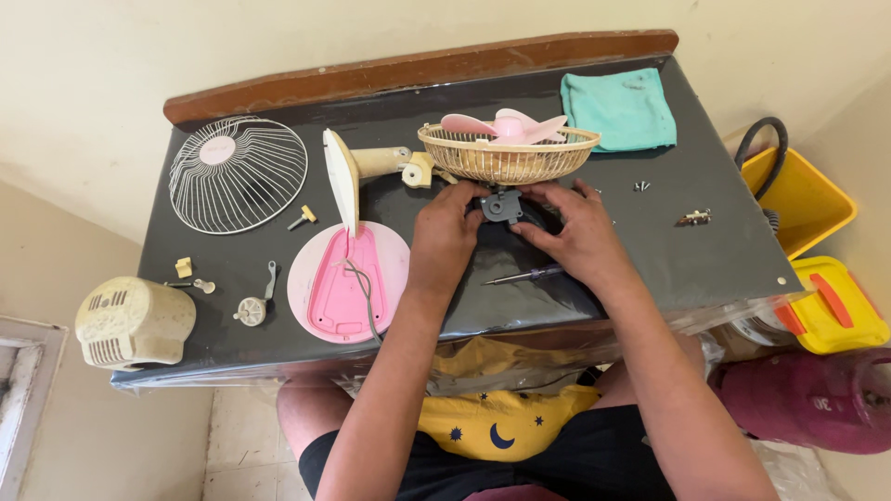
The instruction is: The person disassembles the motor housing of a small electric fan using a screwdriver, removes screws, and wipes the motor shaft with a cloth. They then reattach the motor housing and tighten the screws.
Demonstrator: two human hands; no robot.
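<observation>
- Head view: the left hand (444, 234) and right hand (574, 230) are pinching a small dark motor part (502, 206) between their fingertips, just below the cream wire basket (508, 154) that is cradling pink fan blades (506, 126).
- A screwdriver (522, 275) is lying near the right wrist; the pink fan base (347, 271) is sitting beside the left forearm on the dark table (705, 260).

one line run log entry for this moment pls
left hand + right hand: on grey motor part | rear fan guard, pink blade behind | screwdriver on table

The grey motor part (502, 206) is half hidden by both hands; table screws (641, 186) too small to tell.
</observation>
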